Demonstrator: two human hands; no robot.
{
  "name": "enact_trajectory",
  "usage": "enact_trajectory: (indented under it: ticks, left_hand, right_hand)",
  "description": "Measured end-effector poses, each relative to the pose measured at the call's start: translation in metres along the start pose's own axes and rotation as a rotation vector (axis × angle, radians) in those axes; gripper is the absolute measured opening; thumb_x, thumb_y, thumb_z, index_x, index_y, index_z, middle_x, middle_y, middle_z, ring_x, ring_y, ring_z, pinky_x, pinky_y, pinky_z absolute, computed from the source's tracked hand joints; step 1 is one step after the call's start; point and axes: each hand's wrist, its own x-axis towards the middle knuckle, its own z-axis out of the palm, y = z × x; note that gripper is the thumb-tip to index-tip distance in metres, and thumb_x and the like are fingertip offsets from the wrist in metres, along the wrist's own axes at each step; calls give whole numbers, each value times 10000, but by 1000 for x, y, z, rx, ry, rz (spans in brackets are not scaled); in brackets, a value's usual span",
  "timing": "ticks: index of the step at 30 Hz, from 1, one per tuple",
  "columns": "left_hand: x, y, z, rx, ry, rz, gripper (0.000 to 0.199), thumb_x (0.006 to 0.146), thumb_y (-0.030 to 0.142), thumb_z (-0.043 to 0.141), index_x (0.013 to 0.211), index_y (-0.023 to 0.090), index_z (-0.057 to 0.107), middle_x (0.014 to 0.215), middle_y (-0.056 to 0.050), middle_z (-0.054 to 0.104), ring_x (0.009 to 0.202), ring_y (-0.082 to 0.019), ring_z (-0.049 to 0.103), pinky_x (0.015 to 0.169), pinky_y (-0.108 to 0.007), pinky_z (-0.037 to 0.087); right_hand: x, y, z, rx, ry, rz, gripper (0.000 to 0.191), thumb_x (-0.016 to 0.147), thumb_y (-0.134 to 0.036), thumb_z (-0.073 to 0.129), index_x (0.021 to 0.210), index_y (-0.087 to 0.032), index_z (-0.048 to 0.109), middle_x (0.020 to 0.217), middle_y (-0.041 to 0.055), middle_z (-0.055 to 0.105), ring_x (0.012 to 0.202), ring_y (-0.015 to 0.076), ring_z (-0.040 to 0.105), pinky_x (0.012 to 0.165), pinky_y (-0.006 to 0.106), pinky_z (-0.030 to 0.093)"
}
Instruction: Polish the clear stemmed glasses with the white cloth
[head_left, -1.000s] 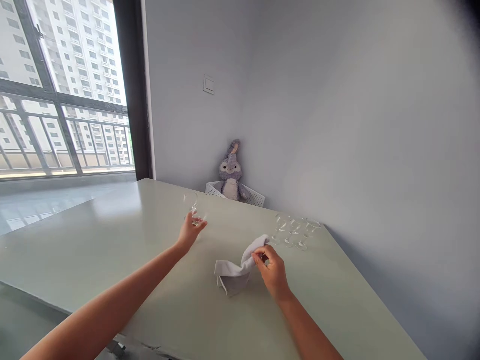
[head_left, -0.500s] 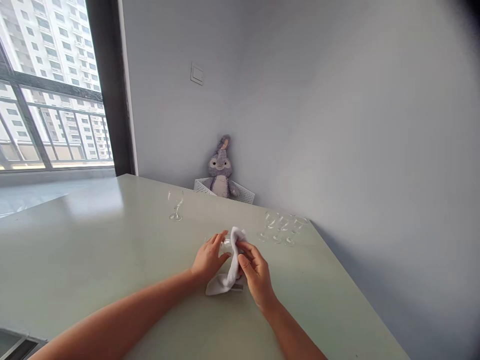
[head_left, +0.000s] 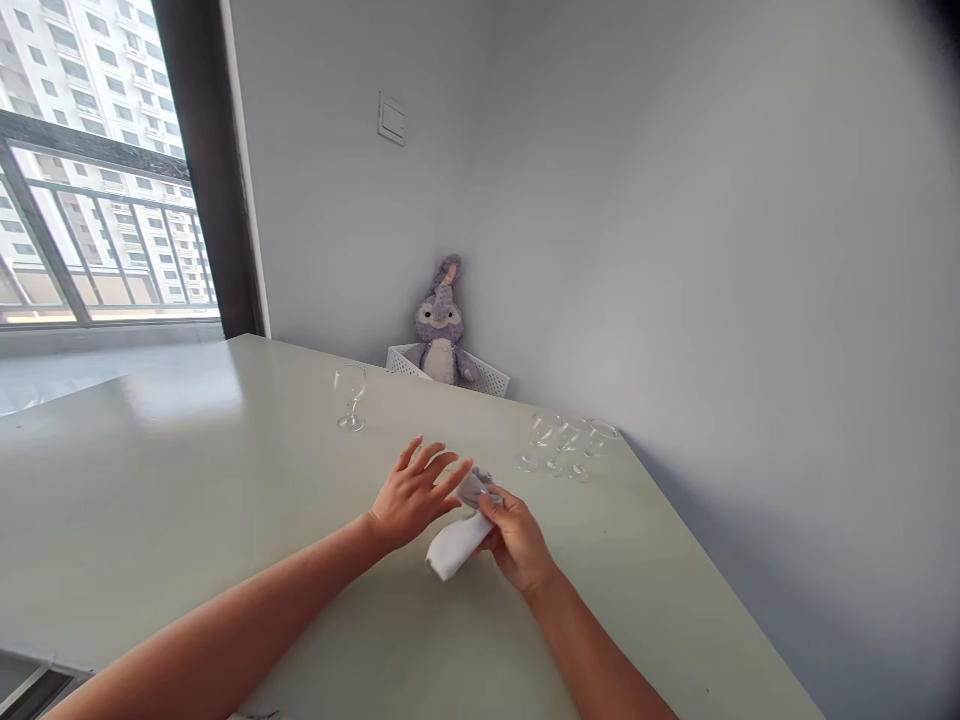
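My right hand is closed around a white cloth, whose folded end hangs down to the left. Held with the cloth is a clear glass, its bowl showing beyond my thumb; the fingers and cloth hide the rest of it. My left hand is open, fingers spread, just left of the glass. Its fingertips come close to the glass rim, and I cannot tell whether they touch. Both hands are over the pale green tabletop.
A stemmed glass stands upright at the back left. Three more stemmed glasses are grouped at the right edge. Behind the table, a plush rabbit sits in a white perforated basket against the corner walls.
My left hand has drawn back to the left, its fingers spreading apart. The cloth in my right hand has turned from upright to slanting, and its lower end is more bunched.
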Motion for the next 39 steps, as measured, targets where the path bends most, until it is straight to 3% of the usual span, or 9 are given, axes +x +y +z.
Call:
enact_trajectory:
  ticks: [4, 7, 10, 15, 18, 23, 28, 34, 39]
  left_hand:
    - [4, -6, -6, -64, -122, -58, 275, 724, 438, 611, 962, 304, 627, 739, -32, 627, 777, -191, 586, 979, -413, 286]
    - [2, -8, -7, -154, -378, -202, 346, 756, 547, 508, 909, 268, 643, 611, -15, 599, 604, -168, 566, 735, -323, 431]
    - [2, -5, -10, -272, -622, -276, 437, 831, 554, 345, 850, 240, 649, 610, -18, 607, 553, -154, 552, 558, -252, 411]
    - [6, 3, -13, 160, -316, 20, 452, 764, 491, 538, 1143, 245, 544, 854, -72, 638, 834, -224, 553, 783, -347, 378]
    - [5, 1, -14, 239, -319, 118, 395, 805, 430, 514, 1142, 226, 545, 759, -54, 621, 747, -191, 542, 729, -321, 372]
    - [4, -8, -16, -149, -521, -245, 437, 709, 489, 604, 1067, 239, 608, 613, 28, 542, 569, -106, 466, 551, -218, 334]
    - [11, -8, -22, -660, -766, -475, 403, 705, 522, 570, 867, 163, 652, 534, 38, 431, 496, -74, 369, 457, -195, 260]
    - [12, -13, -23, -733, -696, -619, 410, 651, 526, 613, 811, 150, 637, 552, 31, 456, 475, -66, 353, 433, -188, 242]
    - [11, -31, -19, -603, -453, -769, 450, 663, 548, 570, 895, 166, 627, 570, 33, 479, 464, -69, 366, 442, -195, 275]
  right_hand:
    - [-5, -11, -10, -32, -74, -15, 324, 745, -412, 605, 984, -193, 618, 680, -6, 538, 523, 99, 459, 493, 235, 427]
    - [-13, -22, -15, -288, -152, -75, 293, 696, -323, 670, 958, -193, 649, 706, -13, 564, 603, 101, 463, 572, 219, 392]
    - [-15, -27, -18, -415, -192, -64, 231, 698, -310, 665, 891, -184, 674, 685, -17, 559, 603, 100, 449, 577, 219, 363]
    - [-5, -17, -18, -90, -25, -3, 285, 670, -372, 688, 857, -160, 650, 620, -21, 524, 535, 88, 420, 523, 214, 350]
    - [-5, -15, -15, -15, -58, 27, 326, 664, -367, 698, 926, -181, 645, 657, -20, 553, 539, 85, 438, 528, 212, 361]
    - [-16, -27, -13, -441, -229, -77, 311, 724, -252, 638, 1035, -251, 646, 912, 13, 642, 834, 173, 566, 743, 280, 429]
    - [-11, -28, -18, -858, -186, -403, 336, 778, -118, 498, 1009, -296, 665, 965, 8, 666, 986, 221, 545, 897, 401, 392]
    - [2, -9, -35, -1080, 93, -580, 429, 751, -57, 443, 1050, -290, 644, 1024, 16, 659, 995, 229, 546, 853, 410, 443]
    - [-2, -12, -41, -1051, 420, -717, 418, 833, -144, 390, 1222, -227, 519, 1171, 62, 586, 1069, 219, 529, 876, 378, 450]
